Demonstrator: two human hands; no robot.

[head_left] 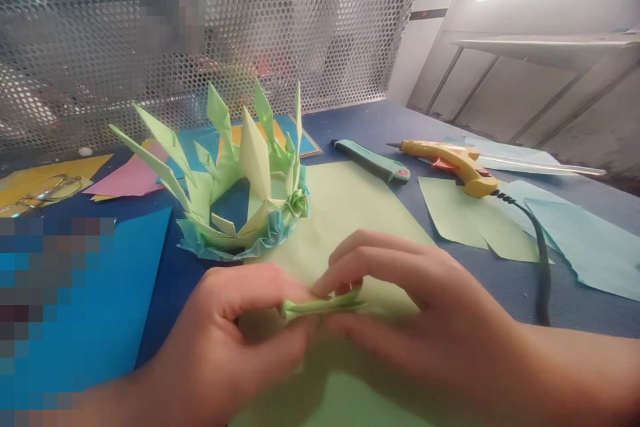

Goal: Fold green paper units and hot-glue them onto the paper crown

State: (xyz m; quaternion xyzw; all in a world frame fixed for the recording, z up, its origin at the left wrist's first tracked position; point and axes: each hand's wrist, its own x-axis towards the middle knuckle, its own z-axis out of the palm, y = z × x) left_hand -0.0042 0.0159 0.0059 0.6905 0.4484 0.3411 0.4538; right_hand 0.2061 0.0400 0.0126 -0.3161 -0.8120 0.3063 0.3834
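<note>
Between both hands is a small piece of folded green paper, thin and seen nearly edge-on. My left hand pinches its left part between thumb and finger. From the other side, my right hand closes on it with thumb and fingertips; the outline there is a little blurred. Beneath the hands lies a large light green sheet. Just beyond my left hand stands a green paper crown with tall folded points, a pleated blue paper band round its base and a paper rose on its right side.
Right of the crown lie a utility knife and a yellow glue gun, its black cord running toward my right forearm. Torn green paper and blue paper lie near it. Glasses rest at left. A perforated metal panel borders the back.
</note>
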